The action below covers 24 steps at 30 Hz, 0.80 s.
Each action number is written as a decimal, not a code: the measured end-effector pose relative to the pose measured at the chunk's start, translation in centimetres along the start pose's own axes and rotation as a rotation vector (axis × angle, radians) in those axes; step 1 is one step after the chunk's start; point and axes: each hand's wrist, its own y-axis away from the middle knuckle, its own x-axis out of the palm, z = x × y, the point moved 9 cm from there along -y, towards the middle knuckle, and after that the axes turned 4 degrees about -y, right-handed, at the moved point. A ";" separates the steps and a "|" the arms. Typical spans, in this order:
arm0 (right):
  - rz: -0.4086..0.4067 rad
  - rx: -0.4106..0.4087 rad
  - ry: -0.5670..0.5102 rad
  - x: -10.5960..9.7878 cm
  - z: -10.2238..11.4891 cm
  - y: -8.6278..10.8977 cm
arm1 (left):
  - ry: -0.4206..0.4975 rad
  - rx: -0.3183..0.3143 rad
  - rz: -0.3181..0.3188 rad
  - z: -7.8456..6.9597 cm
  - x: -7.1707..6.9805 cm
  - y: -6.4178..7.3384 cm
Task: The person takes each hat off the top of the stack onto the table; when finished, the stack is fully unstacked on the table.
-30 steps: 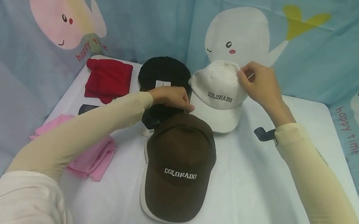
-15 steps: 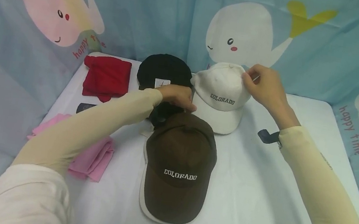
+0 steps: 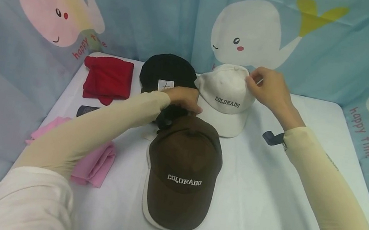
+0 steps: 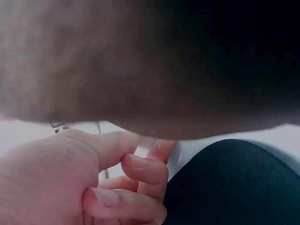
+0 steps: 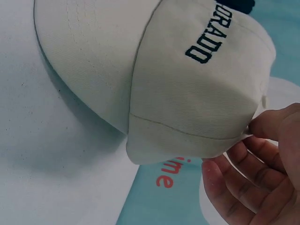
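A white baseball cap lettered COLORADO stands at the back, brim toward me. My right hand pinches its crown on the right side with thumb and fingers, as the right wrist view also shows. My left hand is at the brim's left edge, thumb and forefinger pinching it, the other fingers curled. Under that hand and forearm, part of a black cap with a white patch is hidden. A brown COLORADO cap lies in front, close to the left hand, with a pale cap's edge showing beneath it.
Folded red cloth lies at the back left of the white table. Nearer are a small dark item and folded pink cloth, both partly behind the left forearm. A blue patterned curtain encloses the back and sides.
The white cap's crown, creased at the top a second ago, looks smoother. It and my right hand shifted slightly right, then a little back left. Both hands keep their grip.
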 end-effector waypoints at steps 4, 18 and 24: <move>0.010 -0.002 0.008 0.3 0.2 0.0 | 0.042 -0.006 -0.022 0.4 0.0 1.0; -0.017 -0.051 -0.002 -0.4 0.6 1.3 | 0.214 0.083 -0.205 4.1 -1.0 6.8; -0.086 -0.185 -0.005 -1.8 2.7 4.5 | 0.265 0.055 -0.338 7.1 -0.7 11.9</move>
